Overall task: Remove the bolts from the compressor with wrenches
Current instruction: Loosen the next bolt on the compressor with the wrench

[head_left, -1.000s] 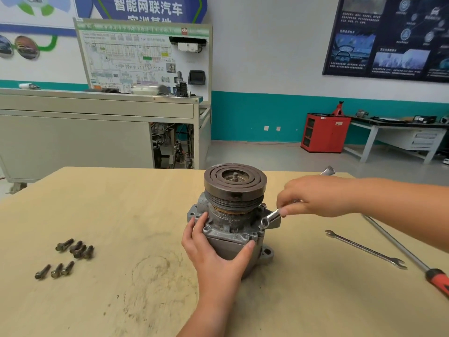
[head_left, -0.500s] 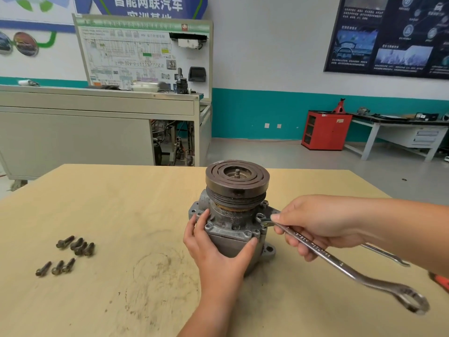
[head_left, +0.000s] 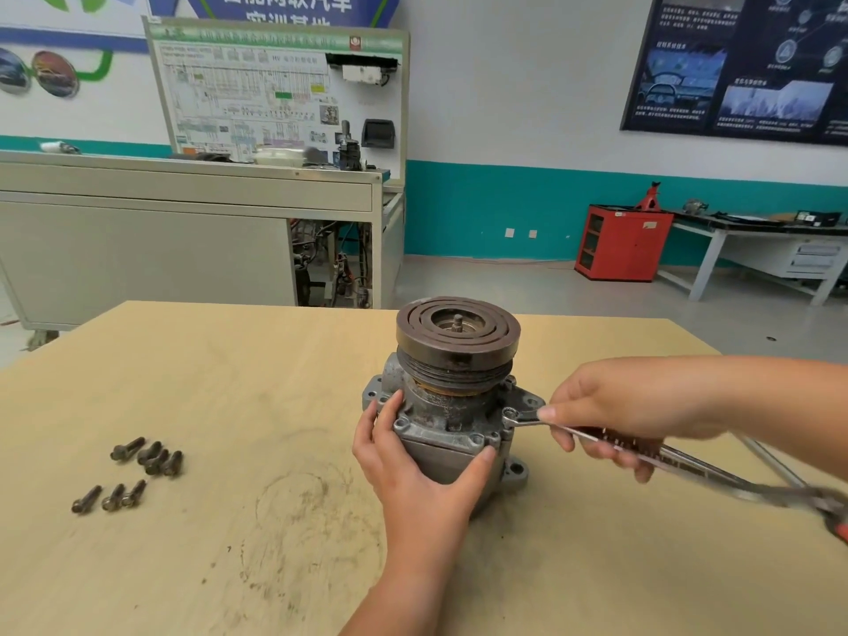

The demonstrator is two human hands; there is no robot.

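Observation:
A grey metal compressor (head_left: 452, 406) with a dark grooved pulley on top stands upright in the middle of the wooden table (head_left: 229, 383). My left hand (head_left: 413, 470) wraps its near side and holds it steady. My right hand (head_left: 615, 415) grips a silver wrench (head_left: 642, 452) whose jaw sits on a bolt (head_left: 510, 414) at the compressor's right flange. The wrench handle points to the lower right and looks blurred. Several removed bolts (head_left: 147, 456) lie loose at the table's left, with a second small group of bolts (head_left: 110, 497) just below them.
A long tool with a red handle (head_left: 839, 527) lies at the table's right edge, partly behind my right arm. Beyond the table stand a grey training bench (head_left: 183, 231), a red cabinet (head_left: 619, 243) and a white workbench (head_left: 780, 250).
The wrench handle swung from behind the compressor around to the near right, with its jaw staying at the right flange bolt. My left hand stayed on the compressor.

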